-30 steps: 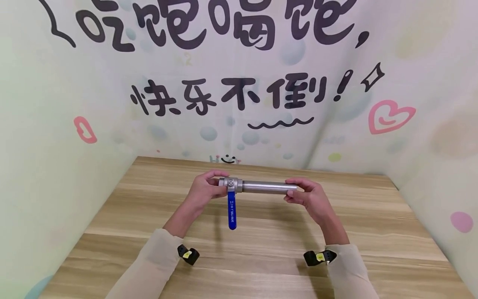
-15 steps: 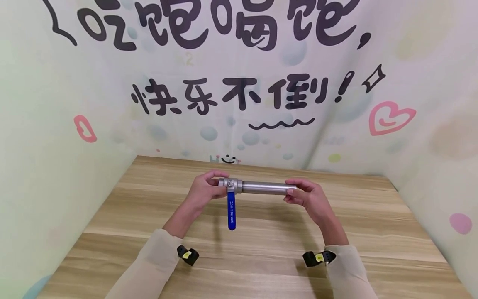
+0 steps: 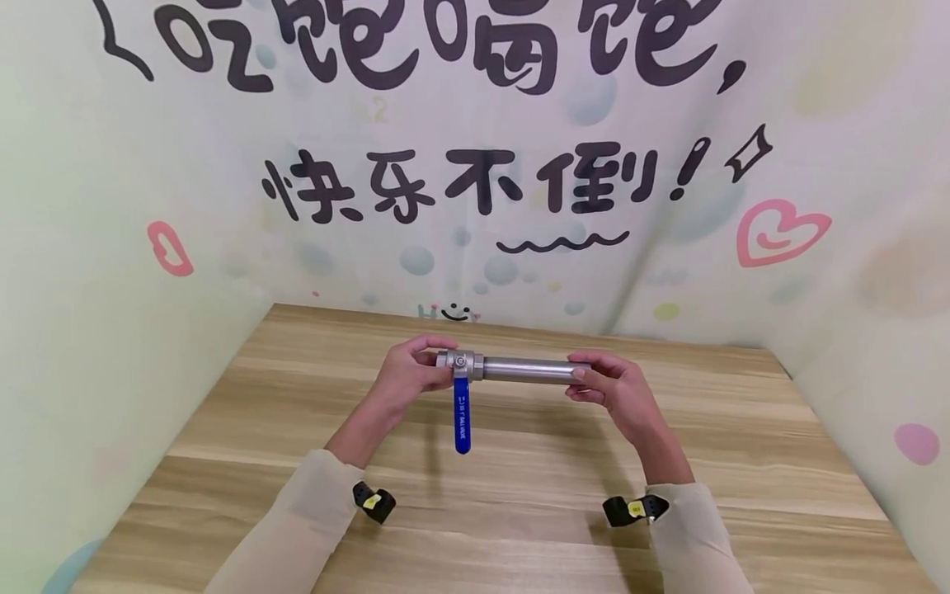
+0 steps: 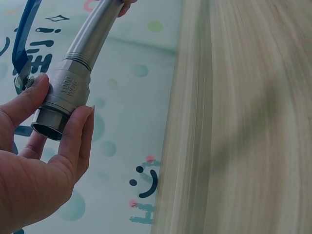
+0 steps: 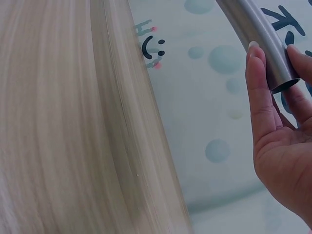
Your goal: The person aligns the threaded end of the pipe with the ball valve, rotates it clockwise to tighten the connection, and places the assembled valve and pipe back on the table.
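Note:
My left hand (image 3: 404, 378) grips a steel ball valve (image 3: 460, 364) by its outer end, thumb on one side and fingers on the other. From the valve a blue lever handle (image 3: 462, 417) points toward me. A plain steel pipe (image 3: 527, 370) is joined to the valve's right side, its threads (image 4: 78, 58) showing at the joint in the left wrist view. Near the pipe's free end, my right hand (image 3: 619, 392) pinches it between thumb and fingers. The valve's open end (image 4: 48, 123) and the pipe's open end (image 5: 285, 86) both show hollow. The assembly is held level above the table.
The wood-grain table (image 3: 482, 528) spreads beneath both hands, with their shadows on it. Behind it and along both sides hang pale printed curtains (image 3: 416, 264) with dark lettering. Small black wrist cameras (image 3: 625, 511) are strapped over the sleeves.
The hands, valve and pipe keep almost the same position. My right thumb has shifted slightly on the pipe's end. The head view has tilted a little.

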A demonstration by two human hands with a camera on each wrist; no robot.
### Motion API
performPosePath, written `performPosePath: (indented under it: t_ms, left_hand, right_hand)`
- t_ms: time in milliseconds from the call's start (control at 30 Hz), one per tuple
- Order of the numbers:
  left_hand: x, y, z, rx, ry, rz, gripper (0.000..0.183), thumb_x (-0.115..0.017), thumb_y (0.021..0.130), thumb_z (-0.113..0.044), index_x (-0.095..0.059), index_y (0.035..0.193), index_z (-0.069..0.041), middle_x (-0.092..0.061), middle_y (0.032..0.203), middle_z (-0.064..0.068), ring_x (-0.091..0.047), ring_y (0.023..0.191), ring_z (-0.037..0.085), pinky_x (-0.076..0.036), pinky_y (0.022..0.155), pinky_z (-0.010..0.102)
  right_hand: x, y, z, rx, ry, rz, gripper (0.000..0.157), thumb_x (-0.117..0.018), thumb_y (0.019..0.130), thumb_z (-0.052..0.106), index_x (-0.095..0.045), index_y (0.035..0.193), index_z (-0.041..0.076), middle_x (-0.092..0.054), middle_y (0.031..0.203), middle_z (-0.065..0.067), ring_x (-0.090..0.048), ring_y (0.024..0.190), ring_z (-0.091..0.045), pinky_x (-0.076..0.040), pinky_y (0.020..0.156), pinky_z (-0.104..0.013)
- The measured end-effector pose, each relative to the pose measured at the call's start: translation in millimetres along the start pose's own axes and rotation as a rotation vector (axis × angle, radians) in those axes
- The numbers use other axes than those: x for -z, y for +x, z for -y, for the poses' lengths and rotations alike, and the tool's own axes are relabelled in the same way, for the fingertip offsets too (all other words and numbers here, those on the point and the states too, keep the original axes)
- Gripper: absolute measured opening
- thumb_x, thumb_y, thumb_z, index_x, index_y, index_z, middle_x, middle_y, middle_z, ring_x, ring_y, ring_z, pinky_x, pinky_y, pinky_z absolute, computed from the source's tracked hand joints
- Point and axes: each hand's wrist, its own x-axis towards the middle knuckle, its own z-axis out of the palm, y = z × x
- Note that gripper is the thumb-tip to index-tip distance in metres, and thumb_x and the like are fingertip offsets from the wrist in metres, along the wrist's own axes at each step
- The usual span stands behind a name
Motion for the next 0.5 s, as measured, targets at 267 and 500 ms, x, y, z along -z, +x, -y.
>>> performPosePath:
  t_ms: [267, 500]
  left_hand:
    - [0.0, 2.2, -1.1, -0.001, 0.012, 0.002, 0.044, -0.069, 0.078, 0.010, -0.063, 0.120, 0.001, -0.066, 0.102, 0.016, -0.065, 0.081, 0.019, -0.059, 0.078, 0.033]
    - [-0.4, 3.1, -0.6, 0.005, 0.020, -0.006, 0.041, -0.070, 0.078, 0.009, -0.066, 0.118, -0.001, -0.066, 0.103, 0.018, -0.066, 0.080, 0.018, -0.059, 0.077, 0.032]
  right_hand:
    - [0.7, 0.0, 0.3, -0.019, -0.011, -0.001, 0.019, -0.065, 0.093, 0.010, -0.068, 0.111, 0.005, -0.064, 0.103, -0.007, -0.071, 0.079, -0.020, -0.059, 0.078, -0.033]
    - [1.1, 0.3, -0.1, -0.028, 0.009, 0.004, 0.036, -0.066, 0.089, 0.002, -0.059, 0.123, -0.009, -0.064, 0.110, -0.008, -0.071, 0.080, -0.019, -0.059, 0.079, -0.033]
